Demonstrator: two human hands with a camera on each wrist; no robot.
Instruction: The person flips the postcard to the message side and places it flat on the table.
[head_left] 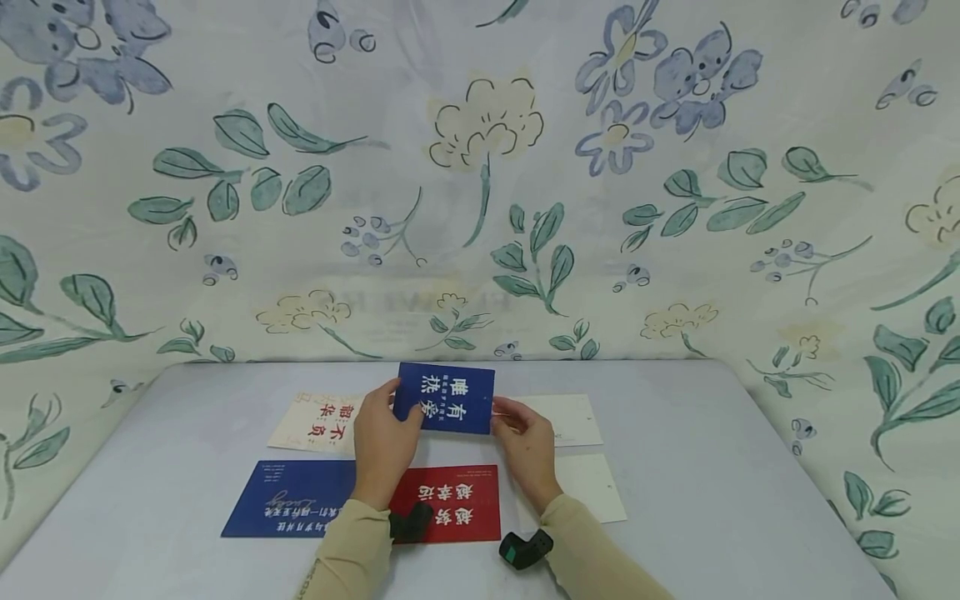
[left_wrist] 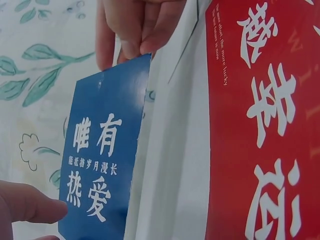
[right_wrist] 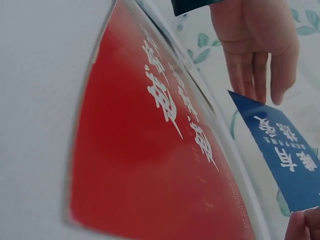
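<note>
Blue card w/ white characters [head_left: 446, 398] is held up off the table [head_left: 712, 500], betwn both hands; in head view its top edge lines up approx. w/ table's far edge, abt midway betwn the far corners. L hand [head_left: 384, 442] pinches the card's L side: thumb on front, fingers behind; can't tell if the hidden fingertips are spread or together. R hand [head_left: 531, 446] pinches the opp. side, thumb & fingers at the edge.

On table, two rows. Row nearer far edge: white card w/ red characters [head_left: 311, 423] twd table's L edge, partly behind L hand; pale card [head_left: 576, 419] twd R edge, partly behind R hand. Row farther from far edge: blue card w/ silver script [head_left: 288, 496] nearest L edge, red card [head_left: 476, 500] mid, then cream card [head_left: 591, 487] twd R edge. Sleeves [head_left: 348, 546] are yellowish; a black wrist device [head_left: 527, 550] shows by R wrist, another by L. Floral cloth [head_left: 405, 167] hangs beyond table's far edge.
</note>
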